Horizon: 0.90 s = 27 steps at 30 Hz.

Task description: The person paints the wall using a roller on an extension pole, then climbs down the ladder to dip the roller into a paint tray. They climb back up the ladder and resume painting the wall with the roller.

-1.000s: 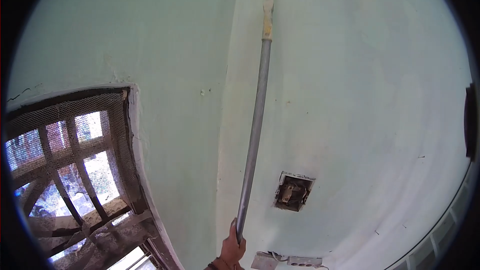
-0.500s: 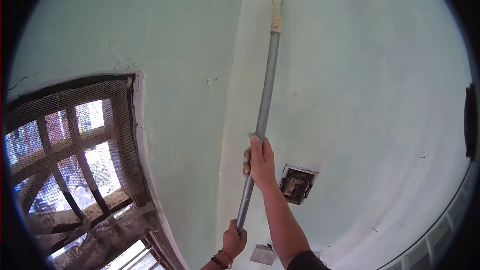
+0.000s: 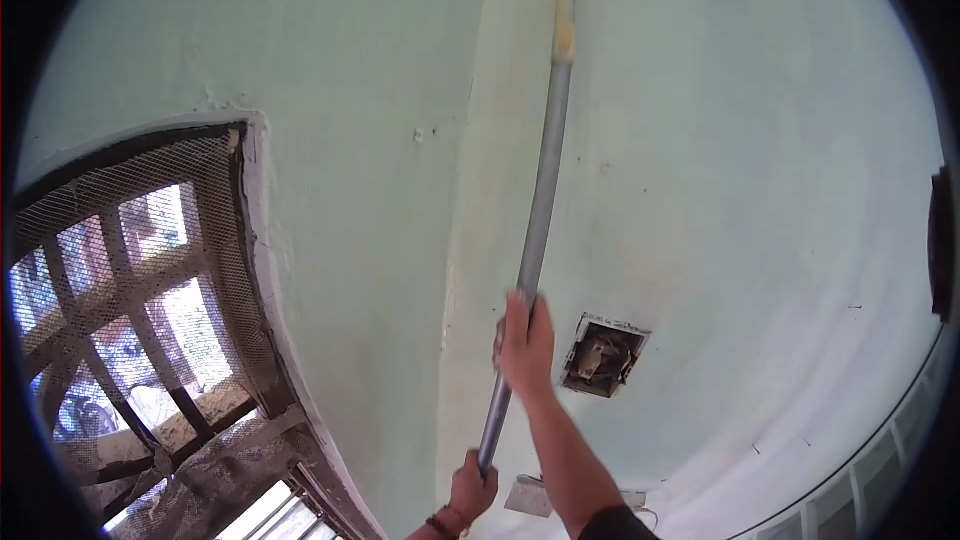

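Pale green wall [image 3: 760, 140] fills most of the view, meeting a second wall at a corner left of centre. Meshed, barred window [image 3: 140, 290] lower left, cut off by the frame edge. Long grey pole [image 3: 535, 240] runs up the wall, nearly upright; its pale tip [image 3: 566, 0] is at the top, and what's mounted there is hard to make out. Open wall box [image 3: 605, 355] holds bits I can't identify. Right hand [image 3: 525, 345] is clenched round the pole mid-shaft; left hand [image 3: 472, 488] grips its bottom end.
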Motion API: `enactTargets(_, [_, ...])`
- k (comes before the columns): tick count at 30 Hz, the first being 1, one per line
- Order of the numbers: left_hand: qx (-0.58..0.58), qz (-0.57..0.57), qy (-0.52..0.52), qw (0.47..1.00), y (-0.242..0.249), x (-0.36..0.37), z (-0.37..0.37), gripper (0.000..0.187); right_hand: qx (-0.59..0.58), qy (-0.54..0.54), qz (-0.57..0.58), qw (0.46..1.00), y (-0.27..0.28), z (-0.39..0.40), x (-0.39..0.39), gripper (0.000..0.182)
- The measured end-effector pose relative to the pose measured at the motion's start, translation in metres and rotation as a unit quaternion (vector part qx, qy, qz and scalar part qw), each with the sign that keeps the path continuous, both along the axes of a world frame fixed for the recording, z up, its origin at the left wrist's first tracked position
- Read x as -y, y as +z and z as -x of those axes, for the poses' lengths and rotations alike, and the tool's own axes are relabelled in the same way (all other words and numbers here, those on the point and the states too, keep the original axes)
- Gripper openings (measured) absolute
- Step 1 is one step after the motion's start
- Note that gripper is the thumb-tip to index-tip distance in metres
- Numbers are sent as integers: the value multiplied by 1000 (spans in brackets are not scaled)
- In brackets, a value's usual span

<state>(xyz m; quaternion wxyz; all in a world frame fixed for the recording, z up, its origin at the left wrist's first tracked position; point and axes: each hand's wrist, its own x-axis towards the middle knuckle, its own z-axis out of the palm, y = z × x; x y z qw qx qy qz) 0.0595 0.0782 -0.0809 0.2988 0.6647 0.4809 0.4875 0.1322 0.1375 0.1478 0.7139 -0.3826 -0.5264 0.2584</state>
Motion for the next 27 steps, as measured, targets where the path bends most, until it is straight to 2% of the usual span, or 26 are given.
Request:
enactTargets(2, [12,-9,-6,1000,29,-3,-3,26,-9,13,30,999,47,2,8,26])
enactTargets(4, [38,-24,-12,999,38,-1,-5,24,-1,7,32,999,44,1,6,26])
enactTargets(6, [38,-9,-6,999,10,3,-10,24,19,-14,21,999,20,-3,3,26])
enactTargets(9, [19,23,16,999,-84,15,-9,21,51,-51,39,997,-81,-6,3,24])
enactTargets(10, [110,-94,127,981,-98,34,-21,40,54,-45,35,997,-114,-4,8,22])
enactTargets(11, [152,18,74,985,-128,44,-13,43,57,-39,32,997,-147,-1,14,20])
enactTargets(12, [163,47,48,984,-180,45,-10,38,84,-59,50,994,-177,0,21,22])
enactTargets(14, [179,107,0,978,-281,48,-6,35,79,-51,68,993,-194,6,34,22])
enactTargets(16, [103,101,17,989,-227,58,-3,32,82,-54,56,994,-196,7,37,21])
enactTargets(17, [28,92,33,995,-181,57,-2,33,88,-66,26,994,-176,4,30,21])
enactTargets(19, [-27,80,15,996,-105,39,-1,24,62,-55,25,996,-123,-2,16,22])
enactTargets(21, [10,54,1,998,-52,24,-9,24,35,-33,25,999,-58,-4,12,24])
enactTargets(24, [28,39,-4,999,-28,16,-12,25,22,-18,34,999,-29,-4,9,23])
enactTargets(25, [26,40,4,999,-38,18,-11,26,25,-20,37,999,-43,-5,6,23])
enactTargets(27, [14,55,5,998,-89,23,-8,27,80,-79,25,993,-100,-5,2,23])
